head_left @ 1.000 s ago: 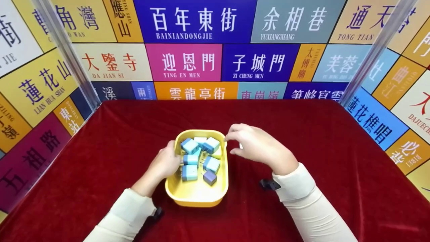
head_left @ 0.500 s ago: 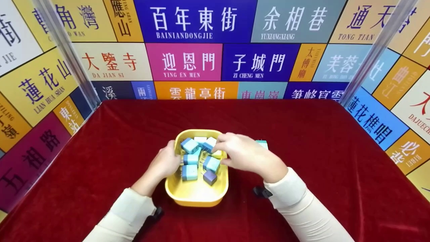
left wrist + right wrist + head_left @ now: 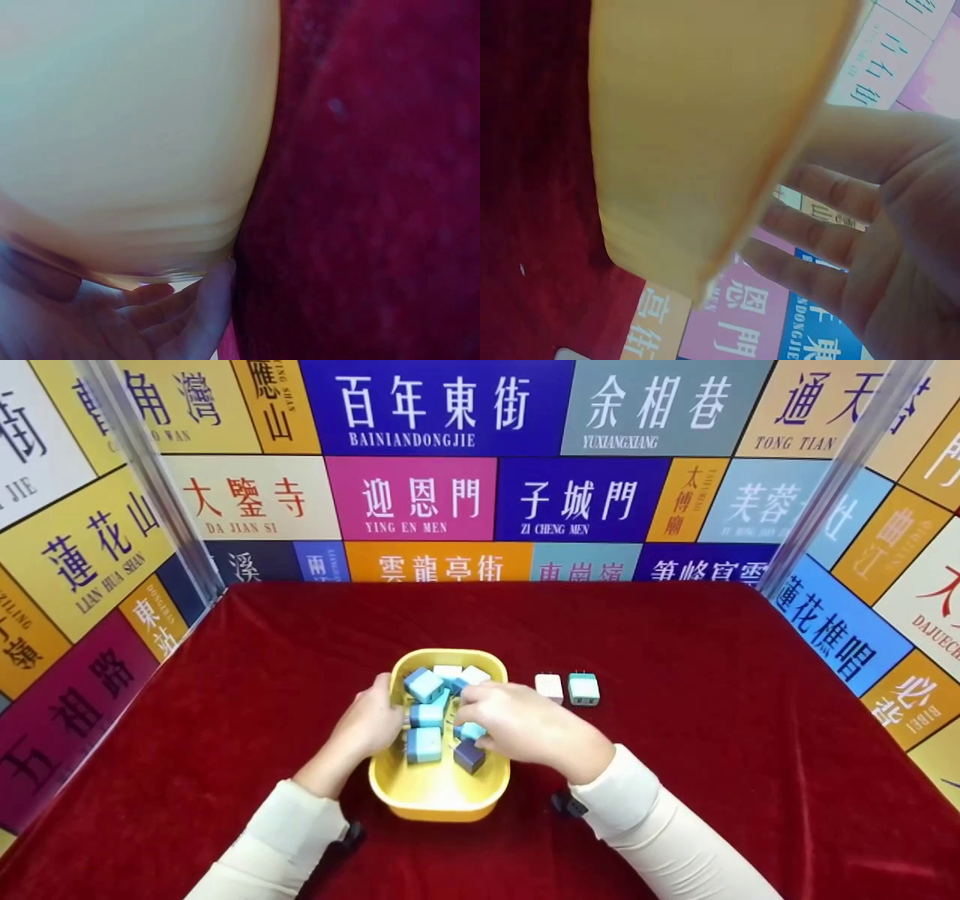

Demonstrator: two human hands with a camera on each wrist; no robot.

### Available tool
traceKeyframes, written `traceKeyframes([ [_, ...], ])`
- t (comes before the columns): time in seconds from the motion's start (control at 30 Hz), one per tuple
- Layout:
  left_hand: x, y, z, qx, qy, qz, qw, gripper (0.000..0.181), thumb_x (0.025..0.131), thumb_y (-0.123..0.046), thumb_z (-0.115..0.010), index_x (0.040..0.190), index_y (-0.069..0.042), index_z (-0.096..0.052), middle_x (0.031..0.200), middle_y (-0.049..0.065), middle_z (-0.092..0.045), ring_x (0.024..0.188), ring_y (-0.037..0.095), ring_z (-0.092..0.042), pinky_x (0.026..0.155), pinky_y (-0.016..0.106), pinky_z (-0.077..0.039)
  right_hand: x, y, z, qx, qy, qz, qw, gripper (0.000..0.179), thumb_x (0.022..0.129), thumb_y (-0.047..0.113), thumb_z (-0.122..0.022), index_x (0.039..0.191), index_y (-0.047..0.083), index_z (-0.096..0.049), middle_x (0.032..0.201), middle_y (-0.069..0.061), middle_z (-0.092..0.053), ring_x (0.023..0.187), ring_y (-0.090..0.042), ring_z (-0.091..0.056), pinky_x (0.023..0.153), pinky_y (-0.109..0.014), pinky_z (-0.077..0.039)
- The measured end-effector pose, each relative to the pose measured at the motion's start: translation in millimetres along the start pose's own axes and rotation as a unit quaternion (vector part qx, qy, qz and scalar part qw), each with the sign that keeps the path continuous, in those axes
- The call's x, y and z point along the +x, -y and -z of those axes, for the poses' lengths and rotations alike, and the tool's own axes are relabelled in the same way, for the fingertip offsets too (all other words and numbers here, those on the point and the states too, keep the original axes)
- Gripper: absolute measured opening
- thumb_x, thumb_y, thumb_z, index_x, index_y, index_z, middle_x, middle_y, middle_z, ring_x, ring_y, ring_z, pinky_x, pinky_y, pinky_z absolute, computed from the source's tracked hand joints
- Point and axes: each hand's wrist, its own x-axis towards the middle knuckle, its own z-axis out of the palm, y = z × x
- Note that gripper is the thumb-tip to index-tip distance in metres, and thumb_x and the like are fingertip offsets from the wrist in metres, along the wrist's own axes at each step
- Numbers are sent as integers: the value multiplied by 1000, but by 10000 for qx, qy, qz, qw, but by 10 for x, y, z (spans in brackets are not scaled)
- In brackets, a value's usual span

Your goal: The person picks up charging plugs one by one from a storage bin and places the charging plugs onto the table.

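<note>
A yellow plastic tub (image 3: 439, 799) sits on the cloth, holding several wall chargers. Most of them are light blue and dark blue, such as one charger (image 3: 424, 744) on the left side; a dark purple charger (image 3: 469, 756) lies nearest me. My left hand (image 3: 370, 721) grips the tub's left rim, and in the left wrist view its fingers lie against the tub wall (image 3: 135, 112). Over the right rim reaches my right hand (image 3: 525, 724), its fingers down among the chargers, beside a light blue one (image 3: 471, 731). The tub wall hides its fingertips in the right wrist view.
Right of the tub, a white charger (image 3: 550, 685) and a teal and white charger (image 3: 583, 690) stand side by side, prongs facing away. Red cloth (image 3: 675, 645) covers the table. Panels with printed signs (image 3: 420, 499) enclose the back and sides.
My right hand has moved left and down, from outside the tub's right rim to inside it, uncovering the two chargers on the cloth. The left hand and tub have stayed put.
</note>
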Motion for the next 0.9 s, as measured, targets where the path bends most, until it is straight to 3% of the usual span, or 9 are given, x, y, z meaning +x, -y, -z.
traceKeyframes([
  [0.3, -7, 6, -10, 13, -41, -43, 10000, 57, 101, -7, -50, 156, 0, -39, 134, 24, -66, 117, 32, -65, 94, 51, -60, 36, 72, -110, -429, 75, 284, 9986, 15, 87, 17, -88, 98, 14, -79, 95, -1, -63, 89, -16, -60, 81, -30, -58],
  [0.9, 5, 3, -7, 28, -55, -34, 10000, 59, 100, -9, -51, 157, -1, -39, 130, 24, -66, 114, 33, -67, 90, 50, -62, 59, 146, -188, -75, 33, 429, 9990, 14, 84, 0, -77, 86, 15, -77, 86, 1, -63, 72, -13, -55, 65, -22, -47],
])
